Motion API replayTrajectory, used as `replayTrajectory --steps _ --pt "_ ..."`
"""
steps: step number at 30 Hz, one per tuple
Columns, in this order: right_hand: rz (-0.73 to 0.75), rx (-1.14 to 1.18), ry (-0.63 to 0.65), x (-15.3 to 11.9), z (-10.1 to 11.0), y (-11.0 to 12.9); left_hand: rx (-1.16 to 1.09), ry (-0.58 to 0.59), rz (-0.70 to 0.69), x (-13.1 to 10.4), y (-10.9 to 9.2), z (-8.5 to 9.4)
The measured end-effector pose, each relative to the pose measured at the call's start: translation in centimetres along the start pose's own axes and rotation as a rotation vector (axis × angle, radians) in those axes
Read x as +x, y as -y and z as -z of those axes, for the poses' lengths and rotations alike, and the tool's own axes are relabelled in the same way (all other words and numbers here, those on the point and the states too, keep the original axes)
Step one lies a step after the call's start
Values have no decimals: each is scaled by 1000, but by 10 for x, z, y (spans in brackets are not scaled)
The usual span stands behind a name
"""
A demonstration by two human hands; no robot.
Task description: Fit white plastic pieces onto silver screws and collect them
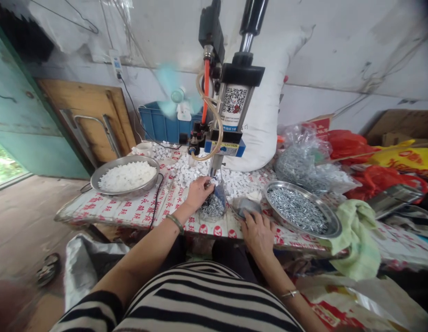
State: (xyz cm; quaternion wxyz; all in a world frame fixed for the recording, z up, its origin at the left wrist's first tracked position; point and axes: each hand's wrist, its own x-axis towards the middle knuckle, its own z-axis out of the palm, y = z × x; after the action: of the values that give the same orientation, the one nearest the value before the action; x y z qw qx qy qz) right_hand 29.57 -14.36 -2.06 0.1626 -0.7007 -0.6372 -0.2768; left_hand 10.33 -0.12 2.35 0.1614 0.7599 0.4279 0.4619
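Observation:
My left hand (pixel 197 192) is closed in a pinch right below the ram of an upright pneumatic press (pixel 232 110). A small white plastic piece (pixel 214 181) shows at its fingertips, partly hidden by them. Small metal pins (pixel 214 206) lie heaped around the press base, just under that hand. My right hand (pixel 258 231) is lowered at the table's front edge, its fingers stretched out and touching a grey block-like object (pixel 247 206). What this object is cannot be made out.
Loose white pieces (pixel 186 168) cover the table behind the press. A metal bowl of white pieces (pixel 149 184) stands left; a metal bowl of pins (pixel 333 228) stands right, beside a green cloth (pixel 359 230). A small fan (pixel 178 96) spins near a blue crate (pixel 149 122).

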Motion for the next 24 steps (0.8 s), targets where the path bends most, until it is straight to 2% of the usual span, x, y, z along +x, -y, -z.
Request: replayTrajectory --steps 7,12,16,18,21,24 --pt "26 -31 22 -10 -4 1 -6 6 6 -1 0 0" --pt "14 32 10 1 4 -1 -58 27 -4 0 -2 6" --pt "42 274 -60 27 22 8 -295 59 57 -7 -14 12" --pt "104 515 -45 43 29 16 -514 154 177 -14 -24 17" --pt "161 918 176 64 32 29 -800 376 425 -26 -35 29" --pt "79 1141 475 79 25 37 -803 501 515 -31 -35 42"
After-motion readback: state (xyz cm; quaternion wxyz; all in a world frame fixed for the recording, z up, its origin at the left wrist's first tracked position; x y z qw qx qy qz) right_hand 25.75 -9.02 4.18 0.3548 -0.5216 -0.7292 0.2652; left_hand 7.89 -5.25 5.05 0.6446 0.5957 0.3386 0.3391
